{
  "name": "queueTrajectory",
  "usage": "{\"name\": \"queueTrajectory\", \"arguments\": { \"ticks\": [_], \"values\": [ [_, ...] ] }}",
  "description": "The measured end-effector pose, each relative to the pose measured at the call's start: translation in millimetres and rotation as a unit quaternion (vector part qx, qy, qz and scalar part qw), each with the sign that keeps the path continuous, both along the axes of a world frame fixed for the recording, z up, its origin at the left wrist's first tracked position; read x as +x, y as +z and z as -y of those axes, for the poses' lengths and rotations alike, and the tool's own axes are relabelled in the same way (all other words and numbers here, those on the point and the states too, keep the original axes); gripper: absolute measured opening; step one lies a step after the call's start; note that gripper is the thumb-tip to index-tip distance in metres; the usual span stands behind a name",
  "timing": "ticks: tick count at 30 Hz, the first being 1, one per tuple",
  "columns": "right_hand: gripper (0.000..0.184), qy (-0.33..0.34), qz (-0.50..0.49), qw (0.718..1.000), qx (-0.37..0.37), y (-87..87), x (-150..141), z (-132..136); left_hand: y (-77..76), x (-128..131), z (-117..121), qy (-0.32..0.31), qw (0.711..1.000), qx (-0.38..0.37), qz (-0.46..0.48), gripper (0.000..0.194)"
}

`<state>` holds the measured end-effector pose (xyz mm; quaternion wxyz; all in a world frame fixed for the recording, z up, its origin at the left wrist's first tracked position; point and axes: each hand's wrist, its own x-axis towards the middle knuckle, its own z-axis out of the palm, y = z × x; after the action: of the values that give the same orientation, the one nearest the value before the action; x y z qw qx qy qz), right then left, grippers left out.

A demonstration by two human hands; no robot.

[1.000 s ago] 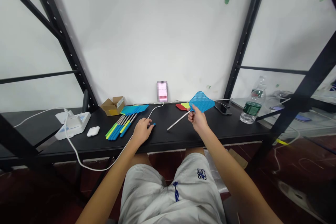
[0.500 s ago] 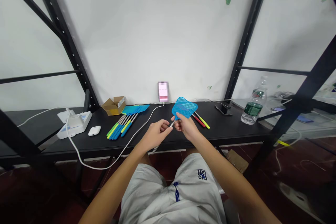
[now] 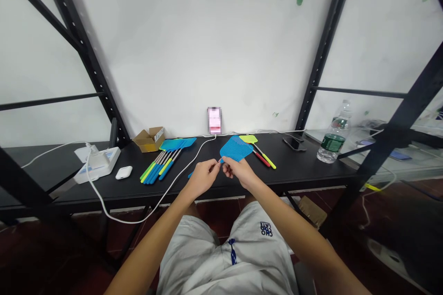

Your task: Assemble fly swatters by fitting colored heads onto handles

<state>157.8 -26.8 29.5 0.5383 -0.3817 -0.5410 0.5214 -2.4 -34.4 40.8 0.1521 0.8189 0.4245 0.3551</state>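
A blue fly swatter is held between my two hands above the table's front part, its mesh head tilted up and away from me. My left hand is closed, thumb and fingers pinching the swatter at the neck below the head. Close beside it, my right hand has its thumb on the lower edge of the head, fingers curled beneath. Most of the shaft is hidden by my left hand; a bit of blue shows just left of that hand. Right behind lie a yellow-green fly swatter and a red handle.
On the left, several fly swatters lie in a pile, near an open cardboard box, a white earphone case and a power strip. A phone leans on the wall. To the right are another phone and a bottle.
The blue swatter's head has moved left and down, uncovering the yellow-green swatter's head. My left hand has shifted slightly left, and the metal shaft below it no longer shows.
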Motion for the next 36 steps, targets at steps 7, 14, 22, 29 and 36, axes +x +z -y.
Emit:
{"name": "queueTrajectory", "arguments": {
  "ticks": [7,14,22,29,36],
  "values": [
    [0.031,-0.009,-0.006,1.000,0.006,-0.3,7,-5,-1.6,-2,-3,0.015,1.000,0.003,0.010,0.041],
    [0.032,-0.003,-0.007,1.000,0.011,0.5,8,-6,-1.2,-3,-3,0.011,1.000,0.000,0.015,0.041],
    [0.033,-0.002,-0.006,1.000,0.013,-2.7,9,-9,-2.3,-3,-6,0.007,1.000,-0.014,0.021,0.044],
    [0.035,0.000,-0.004,1.000,0.022,0.1,11,-7,-3.7,-5,-9,-0.004,0.999,-0.031,0.040,0.048],
    [0.035,-0.013,-0.022,1.000,0.016,-2.5,12,-11,-5.5,-8,-14,-0.017,0.997,-0.060,0.052,0.049]
  ]
}}
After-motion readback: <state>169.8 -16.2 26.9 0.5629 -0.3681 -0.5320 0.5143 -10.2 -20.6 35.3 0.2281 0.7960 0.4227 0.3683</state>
